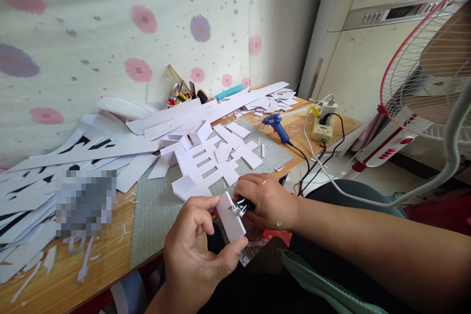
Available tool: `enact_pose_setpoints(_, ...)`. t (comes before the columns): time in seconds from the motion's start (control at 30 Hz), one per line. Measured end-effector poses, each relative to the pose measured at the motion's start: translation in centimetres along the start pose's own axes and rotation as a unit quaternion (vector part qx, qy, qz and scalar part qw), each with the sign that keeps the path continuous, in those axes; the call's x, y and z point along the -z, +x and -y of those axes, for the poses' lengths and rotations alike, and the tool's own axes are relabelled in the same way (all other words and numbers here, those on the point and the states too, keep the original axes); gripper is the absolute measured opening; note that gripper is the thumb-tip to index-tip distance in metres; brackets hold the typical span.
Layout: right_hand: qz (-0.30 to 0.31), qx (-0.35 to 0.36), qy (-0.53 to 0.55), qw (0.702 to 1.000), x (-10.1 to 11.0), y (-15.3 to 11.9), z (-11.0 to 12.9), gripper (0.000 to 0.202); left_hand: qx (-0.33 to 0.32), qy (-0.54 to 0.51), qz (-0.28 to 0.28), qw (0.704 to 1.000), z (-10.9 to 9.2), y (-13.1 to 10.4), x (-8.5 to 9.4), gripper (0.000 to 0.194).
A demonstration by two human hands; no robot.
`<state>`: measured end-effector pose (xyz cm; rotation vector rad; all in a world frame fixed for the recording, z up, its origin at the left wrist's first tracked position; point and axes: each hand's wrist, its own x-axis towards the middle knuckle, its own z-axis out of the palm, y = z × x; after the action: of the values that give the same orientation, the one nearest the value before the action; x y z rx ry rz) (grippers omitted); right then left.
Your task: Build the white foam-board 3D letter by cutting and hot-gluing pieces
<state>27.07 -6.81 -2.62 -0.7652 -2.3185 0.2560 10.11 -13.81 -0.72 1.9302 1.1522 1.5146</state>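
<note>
Between the thumb and fingertips of my left hand is a small white rectangular board piece, held tilted in front of the table edge. My right hand is closed around a black tool, mostly hidden by the fingers, so its kind does not show clearly. The tool's end meets the upper right edge of the board piece, where thin white shavings cluster. Just beyond the hands, cut white board pieces with slots lie on a grey cutting mat.
A blue glue gun lies right of the mat, its cord running near a power strip. White sheets and strips pile up at the left. Tools stand at the back. A fan stands at the right.
</note>
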Motion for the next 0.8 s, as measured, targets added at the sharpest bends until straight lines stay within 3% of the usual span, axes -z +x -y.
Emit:
enact_pose_setpoints(0.33, 0.083, -0.079, -0.045, 0.992, -0.3, 0.6, -0.2, 0.014, 0.022, -0.041, 0.005, 0.999, -0.1, -0.2, 0.2, 0.031)
enact_pose_setpoints(0.43, 0.112, -0.146, -0.062, 0.981, -0.4, 1.2, -0.5, 0.011, 0.001, -0.043, 0.031, 0.999, -0.6, -0.3, 0.2, 0.031)
enact_pose_setpoints(0.57, 0.088, -0.211, -0.049, 0.972, -0.3, 1.6, -0.9, 0.012, -0.016, 0.013, 0.022, 1.0, -0.4, -0.5, 0.3, 0.033)
enact_pose_setpoints(0.67, 0.062, -0.168, 0.006, 0.984, 0.1, 1.1, -0.5, 0.008, -0.016, 0.063, 0.002, 0.998, 0.5, -0.4, 0.5, 0.033)
enact_pose_setpoints(0.8, 0.053, -0.041, 0.066, 0.996, 0.4, 0.1, 0.2, 0.013, -0.014, 0.072, -0.011, 0.997, 1.0, -0.2, 0.7, 0.033)
